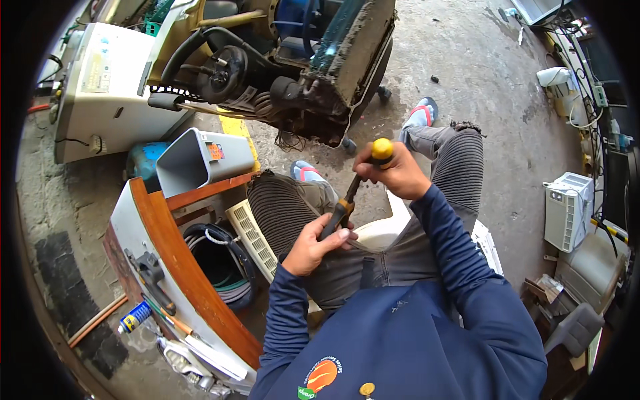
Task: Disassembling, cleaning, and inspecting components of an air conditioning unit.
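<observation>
I sit with both hands in front of my lap. My left hand [315,245] is closed around what look like pliers [342,211] with black-and-orange handles, their dark metal end pointing up and away. Above it, my right hand [400,175] grips a screwdriver [382,149] by its rounded yellow-and-black handle; the shaft is mostly hidden by the fingers. The dark end of the pliers reaches the right fingers, but I cannot tell whether the tools touch. Just beyond my hands stands an opened appliance [293,93] on casters, showing dusty fins, pipes and a round black part.
At left is a wooden-edged bench [193,267] holding a black clamp-like tool [152,277] and a blue-and-yellow spray can [135,317]. A grey bin [223,163] and coiled hoses [223,267] are close by. A white box-shaped unit [568,210] and cables line the right.
</observation>
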{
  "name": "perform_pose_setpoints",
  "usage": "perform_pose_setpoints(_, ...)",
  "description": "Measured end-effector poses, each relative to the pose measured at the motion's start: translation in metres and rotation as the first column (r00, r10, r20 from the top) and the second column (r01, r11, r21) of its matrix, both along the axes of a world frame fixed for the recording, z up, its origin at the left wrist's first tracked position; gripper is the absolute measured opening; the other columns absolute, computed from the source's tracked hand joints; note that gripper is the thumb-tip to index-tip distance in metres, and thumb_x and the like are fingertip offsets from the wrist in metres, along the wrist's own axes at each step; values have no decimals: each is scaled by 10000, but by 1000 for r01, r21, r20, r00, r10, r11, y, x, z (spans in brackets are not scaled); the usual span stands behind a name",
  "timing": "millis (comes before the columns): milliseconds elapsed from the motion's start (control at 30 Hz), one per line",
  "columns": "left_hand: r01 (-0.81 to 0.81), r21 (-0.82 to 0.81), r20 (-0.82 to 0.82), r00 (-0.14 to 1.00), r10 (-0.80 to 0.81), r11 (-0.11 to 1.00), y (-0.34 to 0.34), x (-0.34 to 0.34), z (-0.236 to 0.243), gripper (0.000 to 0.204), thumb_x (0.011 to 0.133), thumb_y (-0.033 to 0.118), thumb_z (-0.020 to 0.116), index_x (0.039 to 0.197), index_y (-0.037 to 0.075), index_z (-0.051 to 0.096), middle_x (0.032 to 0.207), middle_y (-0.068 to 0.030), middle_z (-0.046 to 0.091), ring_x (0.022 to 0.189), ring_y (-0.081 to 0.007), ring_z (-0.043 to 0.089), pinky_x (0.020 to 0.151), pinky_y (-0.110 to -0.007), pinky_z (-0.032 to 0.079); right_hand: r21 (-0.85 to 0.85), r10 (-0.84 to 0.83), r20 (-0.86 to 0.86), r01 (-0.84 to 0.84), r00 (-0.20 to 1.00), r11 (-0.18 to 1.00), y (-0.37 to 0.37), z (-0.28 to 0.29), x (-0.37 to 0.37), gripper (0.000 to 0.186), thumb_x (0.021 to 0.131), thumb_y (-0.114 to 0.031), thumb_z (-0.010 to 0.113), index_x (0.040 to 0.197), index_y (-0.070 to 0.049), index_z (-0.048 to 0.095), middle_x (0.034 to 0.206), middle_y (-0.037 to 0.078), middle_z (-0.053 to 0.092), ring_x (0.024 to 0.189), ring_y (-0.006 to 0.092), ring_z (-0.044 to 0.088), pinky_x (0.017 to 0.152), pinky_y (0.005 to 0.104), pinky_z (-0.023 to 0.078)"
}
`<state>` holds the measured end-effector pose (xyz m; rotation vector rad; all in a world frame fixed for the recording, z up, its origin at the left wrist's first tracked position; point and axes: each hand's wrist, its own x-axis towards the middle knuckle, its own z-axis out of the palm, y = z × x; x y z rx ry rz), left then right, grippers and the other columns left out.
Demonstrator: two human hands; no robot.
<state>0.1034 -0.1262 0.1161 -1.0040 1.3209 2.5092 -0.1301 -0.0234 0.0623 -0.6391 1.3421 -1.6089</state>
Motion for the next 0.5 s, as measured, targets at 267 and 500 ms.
perform_pose_setpoints(267,275,-960,274,961,30,-49,3,-47,24,222,923,203,696,1001,-1,657,1057,-132,646,830,-296,616,717,-368,491,84,-177,316,159,932,984,6,-13,-8,149,957,-151,701,1012,-13,696,732,39,631,584,84,524,514,206,389)
perform_pose_setpoints(500,544,-670,556,819,146,-505,-21,-87,26,246,888,255,704,958,28,640,1158,-146,618,940,-314,589,776,-418,473,185,-479,480,449,735,874,16,-30,-35,177,990,-190,668,1051,-25,681,745,18,610,563,50,484,492,184,343)
